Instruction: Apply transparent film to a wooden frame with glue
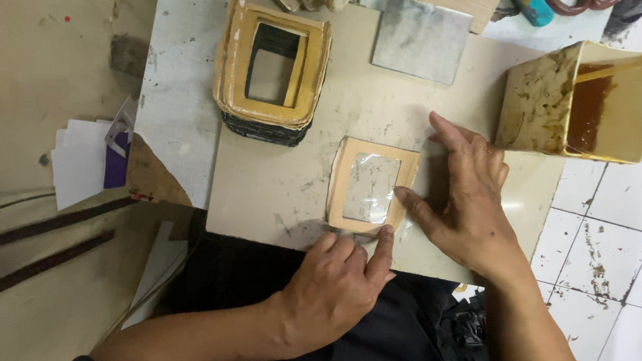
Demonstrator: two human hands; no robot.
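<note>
- Papers [80, 162], white with one purple sheet, lie at the far left on the worn floor, well apart from the work; two dark strips run slantwise below them.
- Grey board [182, 100] comes next, its lower left corner torn away to a brown ragged edge.
- Beige work board [277, 185] lies over the grey one; its near edge runs just above the person's lap, and a broad bare stretch stays open between its left edge and the small frame.
- Stack of cardboard frames [272, 64], yellow-edged with a dark bottom layer, stands on the far left part of the work board, well apart from both hands.
- Left hand [338, 280] rests at the near edge of the board, fingers curled, its forefinger stretched out and pressing the lower right corner of the frame.
- Cardboard frame [370, 185], tan and single, lies flat near the middle of the work board with a clear film over its window; the film overhangs the frame's right and lower edges.
- Grey square sheet [420, 35] lies at the far edge of the board, above the frame and apart from it.
- Right hand [466, 203] lies flat and spread just right of the frame, thumb tip on the film at the frame's right edge.
- Glue-stained open box [585, 99], holding brown liquid and a stick, stands at the board's right edge, near the right fingertips; white tiled floor lies beyond.
</note>
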